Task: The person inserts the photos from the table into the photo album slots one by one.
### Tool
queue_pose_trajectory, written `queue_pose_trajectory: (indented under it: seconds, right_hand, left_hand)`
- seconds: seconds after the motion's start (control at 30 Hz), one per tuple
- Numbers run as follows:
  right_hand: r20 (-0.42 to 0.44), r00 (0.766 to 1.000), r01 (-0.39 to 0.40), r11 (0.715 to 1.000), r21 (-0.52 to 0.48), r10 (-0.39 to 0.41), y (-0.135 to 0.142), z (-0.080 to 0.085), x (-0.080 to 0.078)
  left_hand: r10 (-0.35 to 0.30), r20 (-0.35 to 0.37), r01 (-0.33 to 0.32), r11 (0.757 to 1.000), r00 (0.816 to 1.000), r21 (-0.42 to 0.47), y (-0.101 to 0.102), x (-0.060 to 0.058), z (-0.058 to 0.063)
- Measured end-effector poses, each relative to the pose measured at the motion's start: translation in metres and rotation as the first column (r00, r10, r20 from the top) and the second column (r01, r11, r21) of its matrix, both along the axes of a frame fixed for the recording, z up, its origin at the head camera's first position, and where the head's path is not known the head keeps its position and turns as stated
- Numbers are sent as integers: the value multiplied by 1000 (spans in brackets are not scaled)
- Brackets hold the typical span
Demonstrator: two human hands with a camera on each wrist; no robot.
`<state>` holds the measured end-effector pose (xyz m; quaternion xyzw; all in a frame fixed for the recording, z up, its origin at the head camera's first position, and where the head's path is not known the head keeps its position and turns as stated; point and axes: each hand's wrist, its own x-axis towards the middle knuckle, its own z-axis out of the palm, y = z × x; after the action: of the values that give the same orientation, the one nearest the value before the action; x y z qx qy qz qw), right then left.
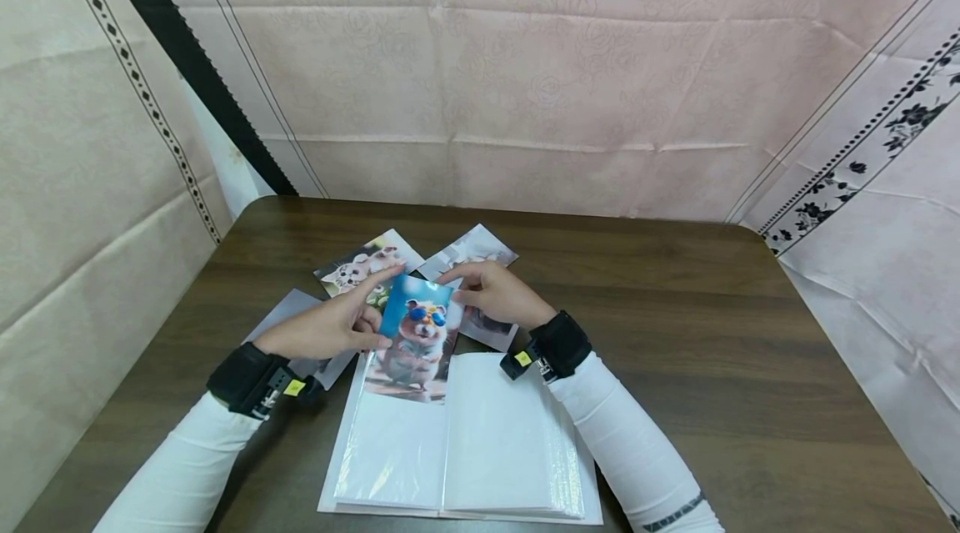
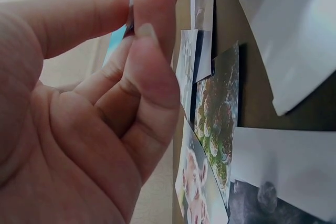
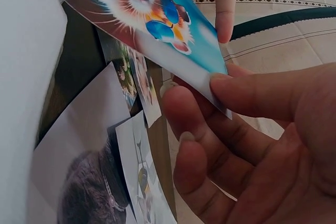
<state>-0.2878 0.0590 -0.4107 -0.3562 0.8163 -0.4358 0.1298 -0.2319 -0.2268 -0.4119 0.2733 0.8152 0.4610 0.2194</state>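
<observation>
The hamster picture (image 1: 416, 333) was at the top of the white book (image 1: 502, 441), and two hands held it. The left hand (image 1: 341, 322), near 9 o'clock from it, had its grip pinched on the left edge. The right hand (image 1: 491, 293), at 2 o'clock, had its grip pinched on the top right corner, thumb in front and fingers behind. The bottom edge lay at the left page; I could not tell if it was inside the clear pocket. The book was open toward 6 o'clock. Close by, an animal picture (image 1: 356, 268) sat at 11 o'clock and a pale picture (image 1: 476, 245) at 1 o'clock, so room was tight there. The brown table (image 1: 712, 349) spread wide toward 3 o'clock, out to its slanting edge.
</observation>
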Motion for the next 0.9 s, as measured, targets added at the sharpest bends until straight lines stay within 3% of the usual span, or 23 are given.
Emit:
queue_pose_trajectory:
  seconds: [0.9]
  right_hand:
    - [35,999,1,999,34,-3,0,0,2]
  left_hand:
    - [16,0,-16,1000,1000,-12,1,-2,-1]
